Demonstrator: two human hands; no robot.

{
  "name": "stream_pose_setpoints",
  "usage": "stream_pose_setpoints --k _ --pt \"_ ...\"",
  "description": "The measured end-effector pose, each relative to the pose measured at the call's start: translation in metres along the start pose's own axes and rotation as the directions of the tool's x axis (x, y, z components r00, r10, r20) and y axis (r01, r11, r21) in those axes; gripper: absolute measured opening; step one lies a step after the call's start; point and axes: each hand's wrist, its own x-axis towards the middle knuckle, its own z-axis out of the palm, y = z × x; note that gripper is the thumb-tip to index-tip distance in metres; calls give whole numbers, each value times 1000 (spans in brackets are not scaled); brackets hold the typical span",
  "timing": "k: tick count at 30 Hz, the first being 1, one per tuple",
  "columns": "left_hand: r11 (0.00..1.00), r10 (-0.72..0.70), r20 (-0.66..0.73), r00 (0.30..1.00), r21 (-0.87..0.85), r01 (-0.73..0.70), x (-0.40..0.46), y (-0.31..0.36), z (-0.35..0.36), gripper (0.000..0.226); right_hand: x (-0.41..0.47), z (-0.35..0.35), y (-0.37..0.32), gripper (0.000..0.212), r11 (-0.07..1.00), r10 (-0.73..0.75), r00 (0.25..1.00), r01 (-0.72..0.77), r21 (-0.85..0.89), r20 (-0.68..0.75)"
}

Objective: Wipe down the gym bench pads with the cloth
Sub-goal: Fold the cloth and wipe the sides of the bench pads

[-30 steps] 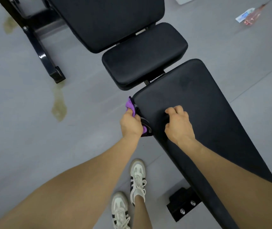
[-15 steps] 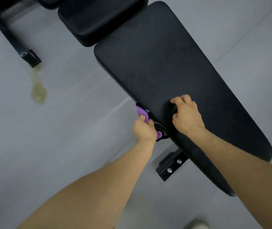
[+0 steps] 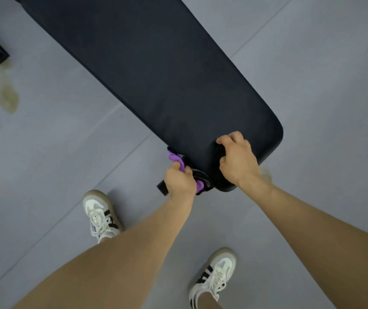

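A person is standing at the near end of a long black bench pad [image 3: 156, 70] that is running diagonally from the upper left down toward the lower right of the head view. The left hand [image 3: 180, 182] is clenching a purple cloth [image 3: 176, 159] and pressing it against the pad's left side edge, close to the near corner; the knuckles are facing up and the forearm is reaching forward and slightly right from the lower left. The cloth is bunching out above the fist and again below it, lying between the hand and the pad's rim. The right hand [image 3: 237, 161] is resting on top of the pad just beside that same corner, its fingers curling downward as if gripping something dark; I cannot tell whether it is holding anything. The right forearm is coming in from the lower right, with the wrist bending over the pad's rounded end. Two white sneakers with black stripes [image 3: 101, 214] are planting on the grey floor [image 3: 55, 152] below the arms. A yellowish stain [image 3: 7, 94] is marking the floor at far left.
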Motion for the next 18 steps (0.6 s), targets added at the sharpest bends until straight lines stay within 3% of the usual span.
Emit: stream_pose_setpoints --k 8,11,15,18 --pt "992 -121 60 991 38 118 -58 -23 48 37 -48 -22 67 47 995 85 996 -86 41 21" --pt "985 -156 164 974 98 142 -85 -21 56 31 -61 -46 84 50 990 118 992 -121 75 43" --pt "996 0 532 847 71 -45 -159 36 96 17 -83 -107 99 45 971 200 980 -195 141 -19" --pt "958 205 584 786 44 -282 -209 115 123 25 -106 -179 114 35 946 263 953 -225 235 -147"
